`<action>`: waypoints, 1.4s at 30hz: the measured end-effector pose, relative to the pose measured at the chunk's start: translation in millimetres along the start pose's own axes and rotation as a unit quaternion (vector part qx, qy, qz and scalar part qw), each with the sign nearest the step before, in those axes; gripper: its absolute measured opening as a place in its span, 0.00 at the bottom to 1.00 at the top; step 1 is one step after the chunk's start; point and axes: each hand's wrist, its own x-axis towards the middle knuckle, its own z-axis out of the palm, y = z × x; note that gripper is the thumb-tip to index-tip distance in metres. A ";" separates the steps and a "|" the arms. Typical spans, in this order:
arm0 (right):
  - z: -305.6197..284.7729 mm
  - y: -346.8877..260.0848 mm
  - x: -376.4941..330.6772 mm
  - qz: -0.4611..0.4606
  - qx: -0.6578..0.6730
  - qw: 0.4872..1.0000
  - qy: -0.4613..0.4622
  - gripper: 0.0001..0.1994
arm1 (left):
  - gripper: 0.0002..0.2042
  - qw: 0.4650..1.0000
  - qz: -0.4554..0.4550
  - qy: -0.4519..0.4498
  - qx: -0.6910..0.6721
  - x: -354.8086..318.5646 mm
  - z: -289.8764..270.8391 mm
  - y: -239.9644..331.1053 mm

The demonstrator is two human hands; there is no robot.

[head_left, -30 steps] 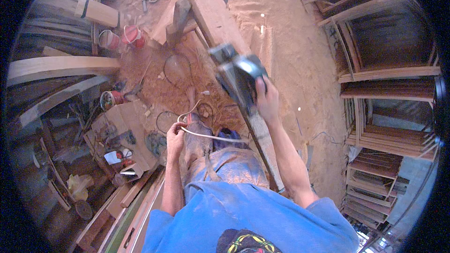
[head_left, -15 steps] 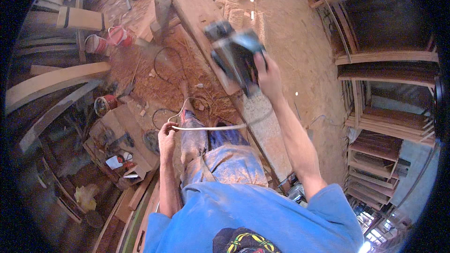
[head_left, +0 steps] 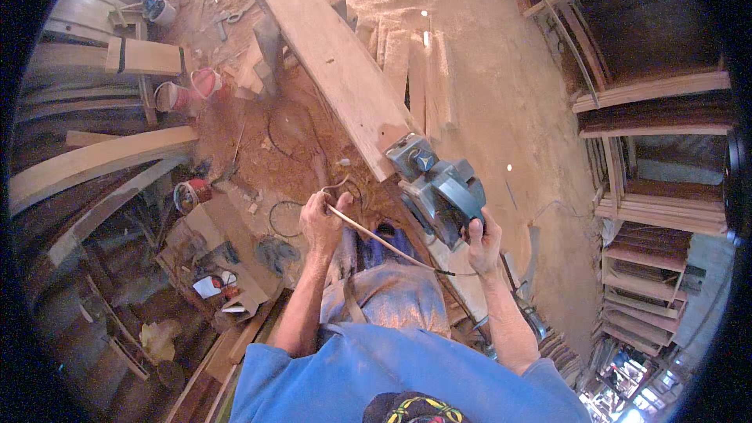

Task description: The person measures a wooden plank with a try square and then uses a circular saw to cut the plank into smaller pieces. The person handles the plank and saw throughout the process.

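Note:
A dark teal electric hand planer (head_left: 441,192) sits at the near end of a long wooden plank (head_left: 333,63), and my right hand (head_left: 484,244) is closed round its rear handle. The planer's underside is hidden, so I cannot tell whether it touches the wood. In my left hand (head_left: 319,221), the fingers are closed on the pale power cord (head_left: 384,243), which runs across in front of my body to the back of the planer. More of the cord loops below, near the floor.
Sawdust and shavings cover the floor (head_left: 486,94). Loose boards (head_left: 440,82) lie right of the plank. Red and white buckets (head_left: 208,83) and a curved timber (head_left: 110,158) are at left. Stacked lumber racks (head_left: 658,137) line the right side.
My right hand has drawn the planer back toward my body, to the plank's near end. My left hand, still holding the cord, has moved right. The view has shifted slightly.

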 end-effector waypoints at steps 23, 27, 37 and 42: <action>128.6 -94.0 177.6 -0.071 -0.052 0.996 -0.031 0.20 | 0.23 0.787 -0.297 -0.044 -0.539 85.7 -0.7 60.2; 158.0 -124.2 230.8 -0.041 -0.053 0.997 -0.049 0.21 | 0.27 0.865 -0.198 -0.007 -0.460 104.9 45.6 27.7; 232.1 -186.7 341.8 -0.050 -0.153 0.986 -0.045 0.25 | 0.26 0.936 -0.171 -0.067 -0.300 128.8 14.4 43.7; 270.3 -206.0 390.8 -0.080 -0.212 0.974 -0.023 0.30 | 0.28 0.920 -0.175 -0.082 -0.340 128.0 24.8 31.9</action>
